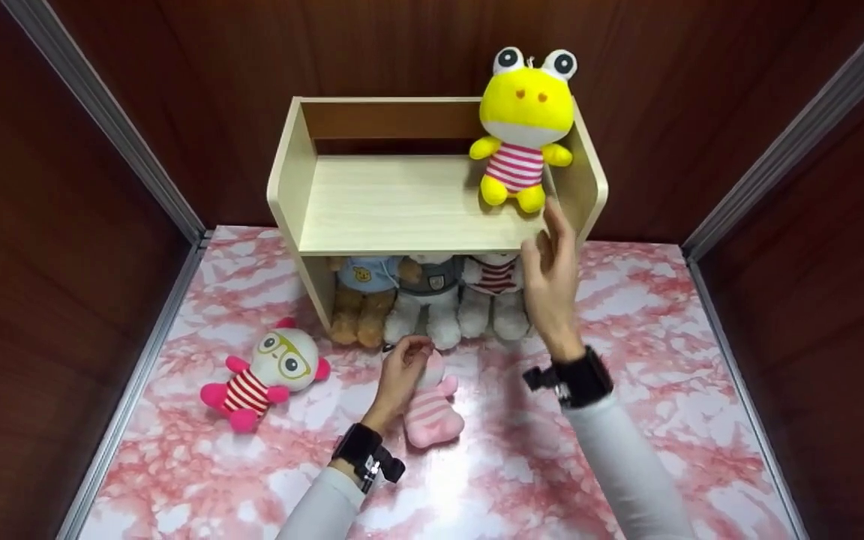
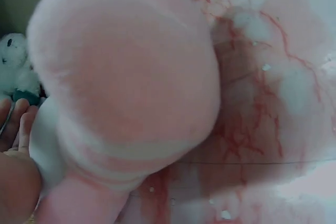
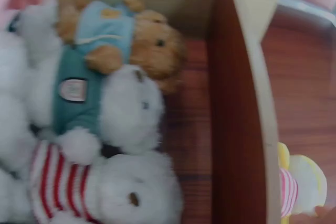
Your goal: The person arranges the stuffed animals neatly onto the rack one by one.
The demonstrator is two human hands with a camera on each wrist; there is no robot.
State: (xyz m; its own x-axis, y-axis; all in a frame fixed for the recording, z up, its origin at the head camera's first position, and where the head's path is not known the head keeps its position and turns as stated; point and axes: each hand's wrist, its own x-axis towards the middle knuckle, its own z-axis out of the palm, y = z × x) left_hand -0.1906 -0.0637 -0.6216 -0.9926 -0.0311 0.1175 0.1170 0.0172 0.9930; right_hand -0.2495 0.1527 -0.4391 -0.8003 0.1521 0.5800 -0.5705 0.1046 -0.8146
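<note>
A pink and white striped plush toy (image 1: 432,412) lies over the floor in front of the shelf, and my left hand (image 1: 400,375) grips it by its head end. In the left wrist view the toy's rounded pink underside (image 2: 126,66) fills much of the picture, with my fingers (image 2: 21,124) at its far end. A yellow frog plush (image 1: 526,112) in a pink-striped suit sits upright on the shelf's upper board, at its right end. My right hand (image 1: 553,281) is just below the frog's feet, fingers apart and holding nothing.
The pale wooden shelf (image 1: 387,202) stands against the back wall. Under its board sit three plush bears: a brown one (image 1: 363,300), one in a grey-green top (image 1: 428,289) and one in red stripes (image 1: 493,285). A pink-limbed plush with yellow glasses (image 1: 274,367) lies at left.
</note>
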